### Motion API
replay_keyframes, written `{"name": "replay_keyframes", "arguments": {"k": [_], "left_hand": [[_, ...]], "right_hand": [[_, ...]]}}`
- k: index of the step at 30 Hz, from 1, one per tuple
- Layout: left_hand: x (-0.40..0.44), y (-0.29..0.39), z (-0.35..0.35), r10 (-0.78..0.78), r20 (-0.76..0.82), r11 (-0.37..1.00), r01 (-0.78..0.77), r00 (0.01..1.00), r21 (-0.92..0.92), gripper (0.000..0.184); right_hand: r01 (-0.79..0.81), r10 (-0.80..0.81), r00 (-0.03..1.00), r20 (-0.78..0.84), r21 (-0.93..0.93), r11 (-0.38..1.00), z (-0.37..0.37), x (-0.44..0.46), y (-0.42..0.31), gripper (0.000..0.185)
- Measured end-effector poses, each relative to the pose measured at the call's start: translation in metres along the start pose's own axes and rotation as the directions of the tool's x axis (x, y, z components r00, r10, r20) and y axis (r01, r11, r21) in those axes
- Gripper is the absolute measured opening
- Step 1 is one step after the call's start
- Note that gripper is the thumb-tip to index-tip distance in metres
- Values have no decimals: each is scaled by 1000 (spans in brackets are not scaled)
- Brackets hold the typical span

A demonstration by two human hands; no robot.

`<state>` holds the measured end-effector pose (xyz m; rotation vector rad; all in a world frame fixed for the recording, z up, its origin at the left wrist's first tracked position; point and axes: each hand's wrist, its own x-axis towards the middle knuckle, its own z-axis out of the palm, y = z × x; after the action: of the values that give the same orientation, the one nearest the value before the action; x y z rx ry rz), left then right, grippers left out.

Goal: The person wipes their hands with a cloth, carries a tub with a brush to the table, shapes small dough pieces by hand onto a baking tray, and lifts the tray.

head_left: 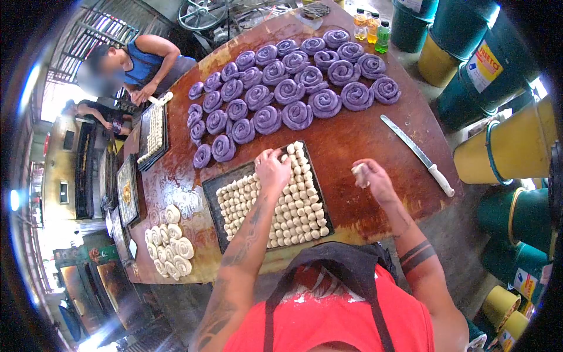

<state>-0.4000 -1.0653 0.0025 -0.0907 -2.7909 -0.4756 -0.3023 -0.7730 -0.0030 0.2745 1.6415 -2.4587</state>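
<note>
A dark baking tray lies in front of me on the wooden table, packed with rows of small pale dough balls. Over its far side my left hand reaches down, its bent fingers closed at a dough ball in the top rows; the fingertips are partly hidden. To the right of the tray, my right hand is held above the table with its fingers wrapped round a lump of pale dough.
Purple dough coils cover the table's far half. Pale coils sit at the left. A bread knife lies at right, near bottles and buckets. Another person works by a second tray.
</note>
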Motion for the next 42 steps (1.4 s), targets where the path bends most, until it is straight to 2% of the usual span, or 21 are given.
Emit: {"name": "replay_keyframes", "arguments": {"k": [1, 2, 5, 6, 8, 9, 12, 17, 20, 24, 25, 27, 28, 29, 30, 33, 35, 36, 38, 39, 42], "left_hand": [[-2, 7, -5, 73, -137, 997, -69, 988, 32, 28], [-6, 16, -7, 41, -69, 989, -50, 997, -138, 27], [-20, 74, -38, 80, 213, 850, 45, 974, -525, 24], [-22, 96, -54, 156, 326, 803, 72, 933, -591, 24], [-29, 125, -73, 193, 452, 626, 246, 871, -740, 21], [-32, 133, -80, 280, 362, 596, 134, 889, -792, 18], [-34, 126, -86, 473, 314, 669, -103, 823, -736, 18], [-51, 94, -58, 9, 559, 624, 432, 829, -652, 20], [-56, 107, -62, 22, 670, 580, 536, 742, -613, 22], [-40, 81, -60, 50, 744, 814, 405, 666, -416, 18], [-34, 73, -68, -186, 734, 746, 580, 654, -328, 15], [-27, 12, -32, -294, 385, 854, 421, 875, -306, 17], [-16, 4, -41, -338, 329, 847, 437, 882, -303, 19], [-7, 0, -48, -332, 299, 872, 412, 895, -265, 21], [-7, -27, -23, -132, 3, 928, 124, 991, -351, 24], [4, -24, -21, -180, 103, 957, 199, 978, -212, 20], [3, -15, -18, -265, 330, 925, 335, 906, -178, 20], [0, -17, -17, -200, 290, 960, 246, 936, -133, 21], [-8, -18, -14, -57, 218, 997, 66, 974, -37, 24], [-12, -15, -13, -2, 79, 1000, -1, 997, 27, 29], [-21, 28, -34, -20, 14, 953, 24, 1000, -301, 32]], "right_hand": [[7, -8, 1000, 5, 162, 987, 0, -3, -12, 26], [12, -15, 1000, 8, 322, 947, 0, -6, -19, 24], [-81, 81, 997, -9, 49, 996, 12, -5, -8, 20], [-178, 151, 984, -97, -419, 890, 32, -6, -19, 15], [-80, 44, 996, -78, -552, 830, 46, -8, -10, 11], [-12, -18, 998, -54, -506, 862, 54, -12, -12, 10], [149, -161, 987, 18, -501, 853, 68, -20, -25, 12], [222, -244, 968, 56, -644, 732, 73, -25, -30, 22], [281, -259, 955, 143, -714, 642, 70, -23, -23, 22], [142, -28, 987, 159, -770, 623, 63, -23, -38, 16], [155, -62, 987, 148, -788, 596, 58, -24, -37, 16], [184, -142, 982, 127, -820, 541, 44, -21, -29, 18], [291, -251, 950, 188, -825, 485, 37, -22, -17, 18], [391, -348, 903, 253, -822, 415, 30, -24, -2, 18], [488, -438, 837, 327, -809, 329, 24, -26, 6, 18], [360, -345, 890, 296, -923, 135, 10, -30, 7, 20], [344, -248, 924, 292, -918, 199, 5, -26, 13, 22], [330, -201, 936, 288, -916, 228, 3, -24, 15, 23], [14, 43, 994, 96, -528, 849, -1, -20, 18, 24], [-189, 206, 976, 74, -192, 963, -3, -20, 17, 25], [-125, 119, 990, 70, 75, 989, 5, -17, 15, 26]]}}
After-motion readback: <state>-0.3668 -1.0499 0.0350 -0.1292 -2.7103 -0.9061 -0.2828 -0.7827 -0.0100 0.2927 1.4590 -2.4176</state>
